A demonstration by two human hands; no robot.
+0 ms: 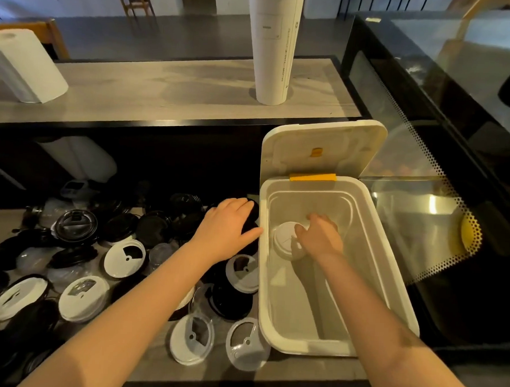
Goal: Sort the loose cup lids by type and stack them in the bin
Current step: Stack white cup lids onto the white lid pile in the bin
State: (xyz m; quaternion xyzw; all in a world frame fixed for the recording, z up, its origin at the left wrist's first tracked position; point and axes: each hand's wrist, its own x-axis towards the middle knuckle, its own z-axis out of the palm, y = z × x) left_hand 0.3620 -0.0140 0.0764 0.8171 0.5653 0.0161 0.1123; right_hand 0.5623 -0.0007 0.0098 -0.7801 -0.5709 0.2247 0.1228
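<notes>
A white bin (pixel 390 275) with its hinged lid (pixel 323 149) raised stands on the counter at the right. My right hand (pixel 319 235) reaches inside it and rests on a white cup lid (pixel 284 238) near the bin's back left corner. My left hand (pixel 227 228) lies just outside the bin's left wall, fingers curled over a black lid (pixel 251 219). Several loose lids, black (pixel 75 225), white (pixel 125 258) and clear (pixel 245 343), cover the counter to the left.
A tall sleeve of white cups (pixel 273 45) stands on the upper shelf behind the bin. A paper towel roll (pixel 25 66) lies at the shelf's left end. A glass display case (pixel 444 119) borders the right side.
</notes>
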